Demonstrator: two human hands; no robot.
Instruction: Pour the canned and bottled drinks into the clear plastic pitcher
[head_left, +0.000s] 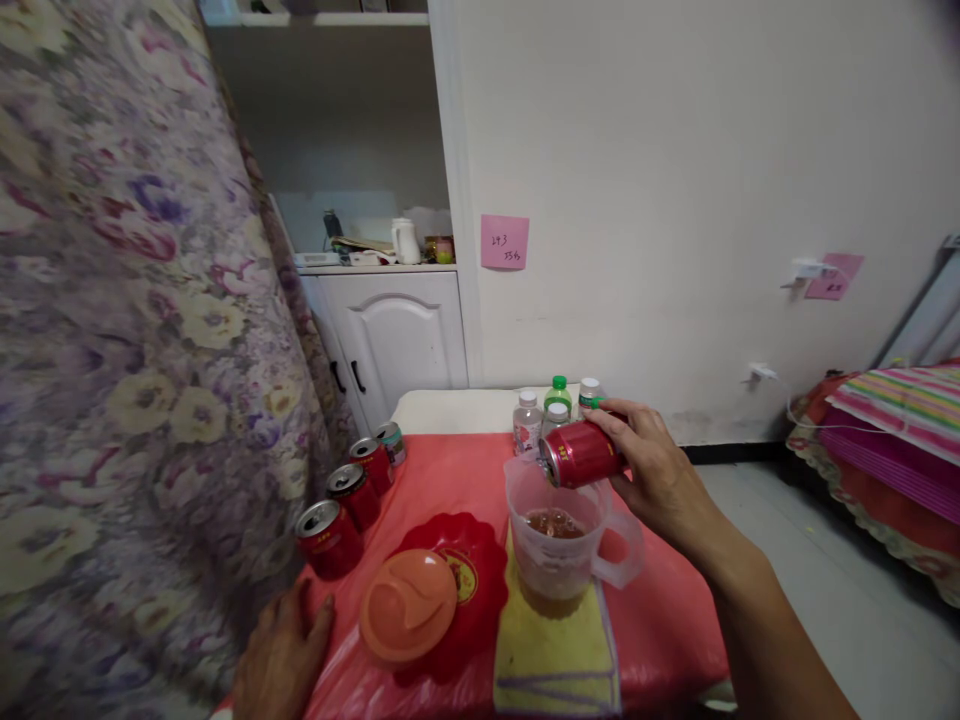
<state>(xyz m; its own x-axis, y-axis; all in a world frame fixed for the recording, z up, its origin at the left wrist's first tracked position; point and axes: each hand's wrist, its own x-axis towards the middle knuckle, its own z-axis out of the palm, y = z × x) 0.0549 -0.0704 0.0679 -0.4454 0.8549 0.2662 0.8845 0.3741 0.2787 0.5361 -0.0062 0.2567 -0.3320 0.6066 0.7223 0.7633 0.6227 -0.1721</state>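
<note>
My right hand point(651, 462) grips a red can point(581, 453), tipped on its side with its opening over a translucent plastic pitcher point(559, 560). Brown liquid point(553, 523) shows inside the pitcher, which stands on a yellow cloth point(555, 665). My left hand point(281, 650) rests with fingers apart on the red table cover point(450, 465) at the near left, holding nothing. Just beyond it stands an opened red can point(328, 540), first in a row of several cans. An orange lid point(409, 607) lies on a red scalloped plate point(489, 590) left of the pitcher.
Several bottles, one with a green cap point(559, 395), stand behind the pitcher. A floral curtain point(150, 350) hangs along the left side. Behind the table are a white cabinet point(409, 340) and a wall. A bed point(892, 440) is at the far right.
</note>
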